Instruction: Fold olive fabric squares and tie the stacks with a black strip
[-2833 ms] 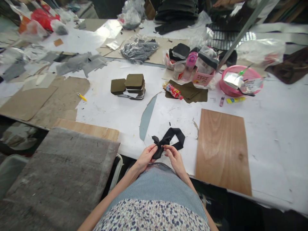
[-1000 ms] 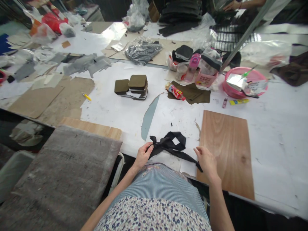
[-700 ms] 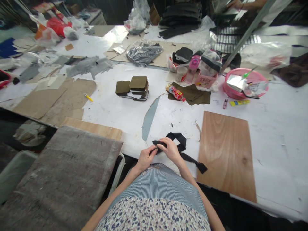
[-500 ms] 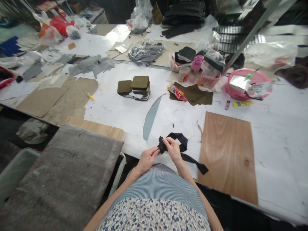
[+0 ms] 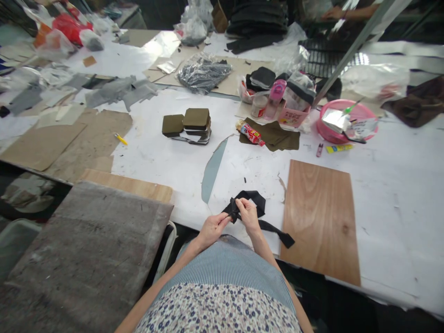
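The black strap (image 5: pixel 260 203) is lying looped at the near edge of the table (image 5: pixel 166 162), one tail reaching the plywood board (image 5: pixel 319 217) just beside it. Your left hand (image 5: pixel 212 227) and right hand (image 5: pixel 248 213) are close together, fingers of both pinching the strap's bunched-up end

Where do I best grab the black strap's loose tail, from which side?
Likely the free end of the black strap, lying flat by the wooden board, clear of the right hand gripping farther up. Come from the right, pinching across its width.
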`<state>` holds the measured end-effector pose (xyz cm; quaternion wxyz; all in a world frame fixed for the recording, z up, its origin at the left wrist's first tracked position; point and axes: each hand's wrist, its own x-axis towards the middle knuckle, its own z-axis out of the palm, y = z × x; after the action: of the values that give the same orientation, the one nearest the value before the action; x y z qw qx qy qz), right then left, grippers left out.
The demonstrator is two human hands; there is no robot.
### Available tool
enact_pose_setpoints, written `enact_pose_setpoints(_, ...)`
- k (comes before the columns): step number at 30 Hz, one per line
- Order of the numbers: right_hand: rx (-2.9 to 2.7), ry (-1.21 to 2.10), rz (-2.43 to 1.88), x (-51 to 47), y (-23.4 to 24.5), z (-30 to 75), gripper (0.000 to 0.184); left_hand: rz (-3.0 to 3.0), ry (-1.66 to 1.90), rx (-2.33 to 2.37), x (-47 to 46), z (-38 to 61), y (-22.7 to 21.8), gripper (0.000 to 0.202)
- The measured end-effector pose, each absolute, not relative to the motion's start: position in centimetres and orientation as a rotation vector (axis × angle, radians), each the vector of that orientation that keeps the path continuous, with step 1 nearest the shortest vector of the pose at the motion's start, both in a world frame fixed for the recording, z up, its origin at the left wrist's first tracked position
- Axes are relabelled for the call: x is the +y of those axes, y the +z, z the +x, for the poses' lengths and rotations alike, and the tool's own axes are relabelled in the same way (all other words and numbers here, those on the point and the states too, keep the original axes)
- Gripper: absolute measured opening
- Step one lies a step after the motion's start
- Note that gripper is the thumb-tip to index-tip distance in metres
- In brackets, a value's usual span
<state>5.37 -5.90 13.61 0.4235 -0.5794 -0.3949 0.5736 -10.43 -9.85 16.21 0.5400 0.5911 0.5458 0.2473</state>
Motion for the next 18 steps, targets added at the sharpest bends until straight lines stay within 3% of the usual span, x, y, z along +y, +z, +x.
enact_pose_setpoints(8, -0.929, 1.843, -1.320, -7.0, 14.6, 6.2, 0.040, 1.483, 0.515, 1.347, -10.1, -11.0, 15.8, 0.030)
enact_pose_setpoints(18, -0.646, 1.603, -1.377, -7.8, 14.5, 4.3, 0.040, 1.542, 0.517, 1.353, -10.2, -10.7, 16.4, 0.030)
